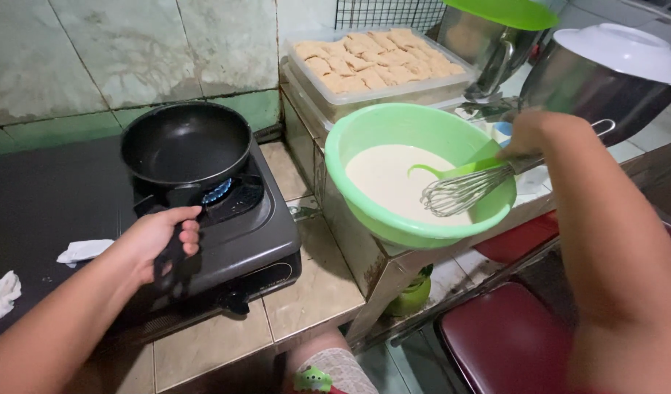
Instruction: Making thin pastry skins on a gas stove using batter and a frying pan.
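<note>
Black pan (184, 142) handle in left grip (157, 241)

Black pan (184, 142), light green bowl (394, 131) of cream batter (383, 179), silver whisk (463, 191), dark red stool (507, 339).

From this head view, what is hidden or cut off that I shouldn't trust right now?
- Pan handle: mostly covered by the left hand.
- Whisk grip: hidden inside the right hand.
- Ladle bowl: sunk in the batter.
- Burner flame: only a blue sliver shows under the pan.
- Stove knobs: front face in shadow.
- Steel pot: contents covered by its white lid.
</note>
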